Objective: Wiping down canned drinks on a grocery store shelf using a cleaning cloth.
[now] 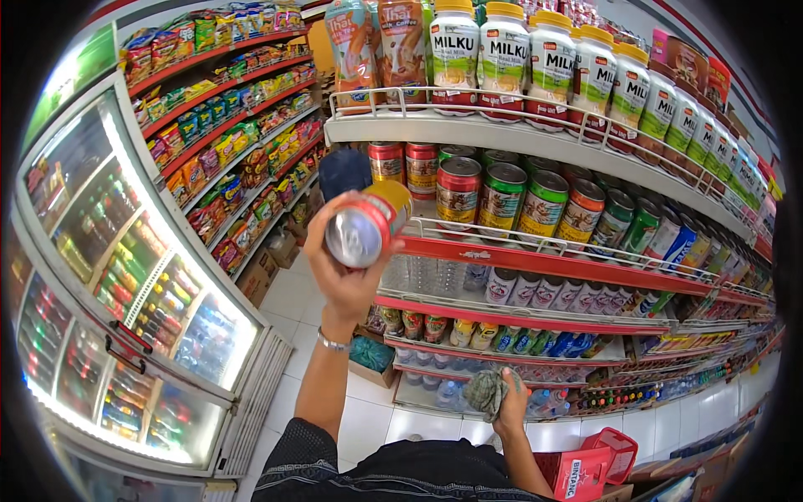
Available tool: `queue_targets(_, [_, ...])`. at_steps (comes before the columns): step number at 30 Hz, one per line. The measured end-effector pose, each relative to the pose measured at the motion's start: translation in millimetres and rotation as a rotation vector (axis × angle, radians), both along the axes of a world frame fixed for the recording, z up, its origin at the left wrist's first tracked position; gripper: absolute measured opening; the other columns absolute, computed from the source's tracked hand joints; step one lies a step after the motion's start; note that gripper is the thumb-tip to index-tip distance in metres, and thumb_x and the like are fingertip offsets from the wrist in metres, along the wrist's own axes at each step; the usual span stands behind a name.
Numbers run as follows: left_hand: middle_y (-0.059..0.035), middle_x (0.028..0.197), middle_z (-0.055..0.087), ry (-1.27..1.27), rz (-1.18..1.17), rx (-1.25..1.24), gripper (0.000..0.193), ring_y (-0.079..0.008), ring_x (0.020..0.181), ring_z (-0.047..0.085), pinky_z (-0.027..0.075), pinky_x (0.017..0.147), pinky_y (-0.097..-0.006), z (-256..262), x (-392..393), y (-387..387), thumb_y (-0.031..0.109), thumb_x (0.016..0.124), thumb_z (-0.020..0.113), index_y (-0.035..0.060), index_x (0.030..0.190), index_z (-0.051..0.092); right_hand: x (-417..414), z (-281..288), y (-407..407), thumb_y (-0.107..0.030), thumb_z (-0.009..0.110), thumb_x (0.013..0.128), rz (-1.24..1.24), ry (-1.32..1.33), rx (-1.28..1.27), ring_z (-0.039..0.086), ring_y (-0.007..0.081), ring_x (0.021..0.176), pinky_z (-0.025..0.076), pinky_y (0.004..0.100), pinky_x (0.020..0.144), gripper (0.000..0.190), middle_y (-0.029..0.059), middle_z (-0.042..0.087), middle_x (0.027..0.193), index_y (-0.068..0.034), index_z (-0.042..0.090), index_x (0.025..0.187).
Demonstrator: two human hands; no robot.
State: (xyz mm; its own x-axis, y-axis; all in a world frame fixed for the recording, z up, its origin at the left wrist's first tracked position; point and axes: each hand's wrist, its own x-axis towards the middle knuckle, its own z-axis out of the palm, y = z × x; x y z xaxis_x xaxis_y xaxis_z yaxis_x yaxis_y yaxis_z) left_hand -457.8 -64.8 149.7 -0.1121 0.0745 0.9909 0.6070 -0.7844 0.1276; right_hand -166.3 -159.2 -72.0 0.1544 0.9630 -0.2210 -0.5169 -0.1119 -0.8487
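Note:
My left hand (343, 290) is wrapped around a red and yellow drink can (356, 233), raised and tilted so that its silver end faces me. That can is in front of the left end of a shelf with red, green and orange drink cans (460, 188) standing in rows behind a wire rail. Lower down, my right hand (515, 401) grips a bunched grey-green cloth (486, 394) in front of the bottom shelves. A dark blue object (345, 172), perhaps a cap, shows just behind the held can; its lower part is hidden.
Milk bottles (454, 59) line the top shelf behind a wire rail (533, 103). Glass-door drink fridges (144, 282) stand on my left, with snack shelves (226, 125) beyond. A box with a teal bag (371, 354) sits on the tiled floor. A red basket (618, 448) lies at lower right.

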Motion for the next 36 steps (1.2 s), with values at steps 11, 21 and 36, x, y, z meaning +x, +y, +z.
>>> queue_targets(11, [-0.0175, 0.128, 0.056, -0.096, 0.124, -0.251, 0.073, -0.0317, 0.115, 0.058, 0.046, 0.099, -0.0392, 1, -8, 55, 0.013, 0.075, 0.086, -0.0018, 0.136, 0.048, 30, -14, -18, -0.03, 0.062, 0.097, -0.068, 0.029, -0.044, 0.065, 0.0187, 0.083, 0.054, 0.0337, 0.075, 0.024, 0.0047, 0.063, 0.092, -0.006, 0.059, 0.1])
queue_targets(21, [-0.0205, 0.115, 0.064, -0.225, 0.162, -0.451, 0.07, -0.0308, 0.105, 0.065, 0.051, 0.091, -0.0386, 11, -13, 67, 0.019, 0.074, 0.088, -0.0045, 0.126, 0.047, 34, -23, -17, -0.031, 0.061, 0.098, -0.074, 0.029, -0.061, 0.066, 0.0199, 0.081, 0.053, 0.0337, 0.074, 0.026, 0.0071, 0.066, 0.092, -0.005, 0.059, 0.098])
queue_targets(36, [-0.0223, 0.115, 0.066, -0.136, 0.181, -0.579, 0.07, -0.0276, 0.103, 0.067, 0.052, 0.089, -0.0373, 15, -24, 73, 0.026, 0.078, 0.084, -0.0065, 0.127, 0.046, 30, -28, -15, -0.03, 0.063, 0.097, -0.047, 0.032, -0.072, 0.065, 0.0189, 0.081, 0.053, 0.0344, 0.074, 0.025, 0.0045, 0.063, 0.091, -0.006, 0.058, 0.103])
